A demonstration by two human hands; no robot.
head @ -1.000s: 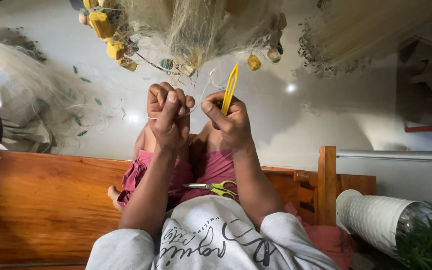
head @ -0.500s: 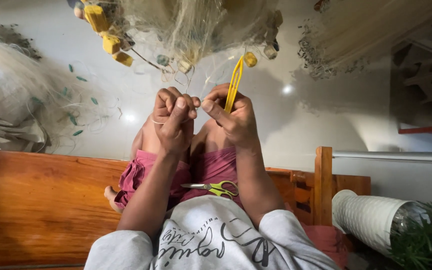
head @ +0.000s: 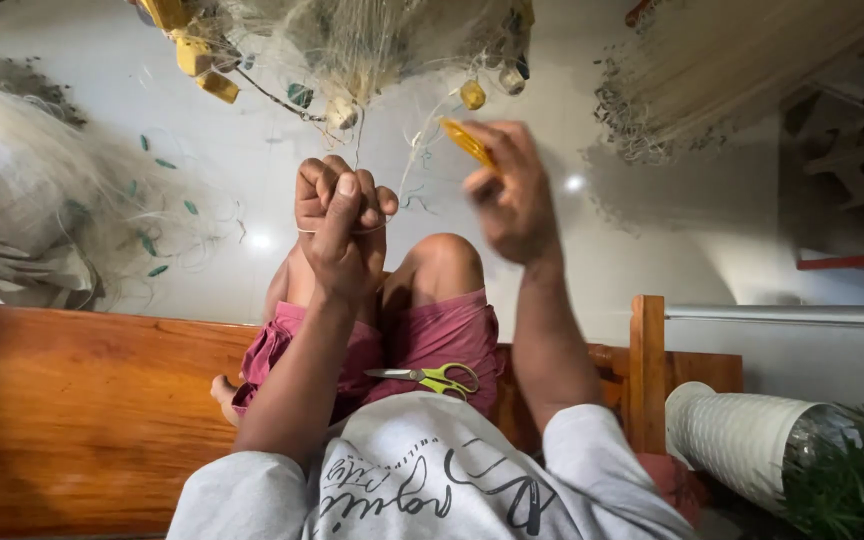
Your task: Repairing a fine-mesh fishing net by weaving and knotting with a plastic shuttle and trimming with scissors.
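Left hand point(head: 340, 225) sits at centre, fist shut tight on fine net line point(head: 357, 150) running up to 12 o'clock, likely to keep the strand taut; right hand point(head: 512, 195), blurred, at 2 o'clock of the fist, fingers pinched round a yellow netting needle point(head: 464, 140), free to pass it through; fishing net point(head: 372, 40) with yellow floats point(head: 197, 60) hangs at 12 o'clock; scissors point(head: 432, 378) rest on the lap at 6 o'clock, within reach; wooden bench point(head: 82, 400) at 8 o'clock.

Right hand point(head: 512, 195) motion-blurred; the yellow netting needle point(head: 467, 142) it grips is mostly hidden. Fishing net point(head: 372, 40) above is cropped by the top edge.
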